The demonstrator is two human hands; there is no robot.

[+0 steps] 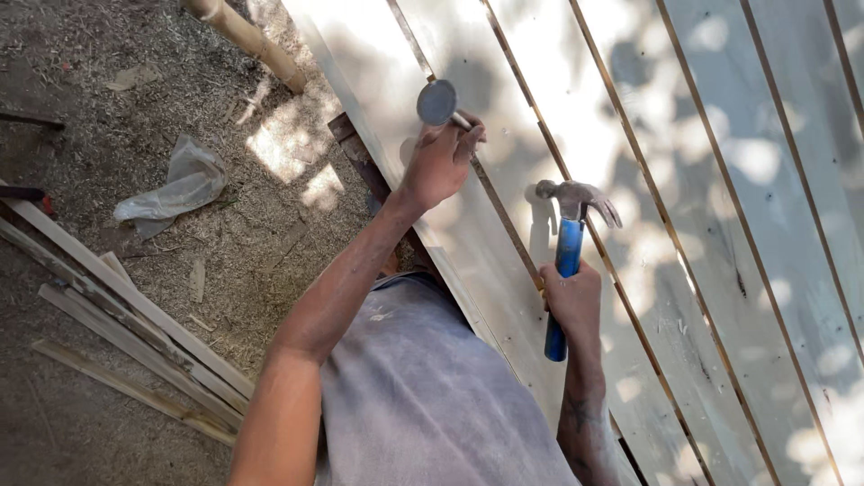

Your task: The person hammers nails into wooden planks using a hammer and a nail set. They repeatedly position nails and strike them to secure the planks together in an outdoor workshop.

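R hand (571,300) fist round blue hammer (569,243) handle; L hand (441,162) pinches metal disc (436,102) at fingertips.

Pale plank panel (720,180) with thin battens, sawdust-strewn ground (108,54) bearing plastic bag (175,189), loose wood strips (126,333), bamboo pole (256,45)

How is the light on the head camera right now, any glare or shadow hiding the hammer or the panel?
Head view: dappled sun and leaf shadow mottle the pale boards, with bright patches nearly washed out; the hammer in the right hand stays sharp and casts a shadow leftwards; the left hand and its round metal piece sit in shade, readable.
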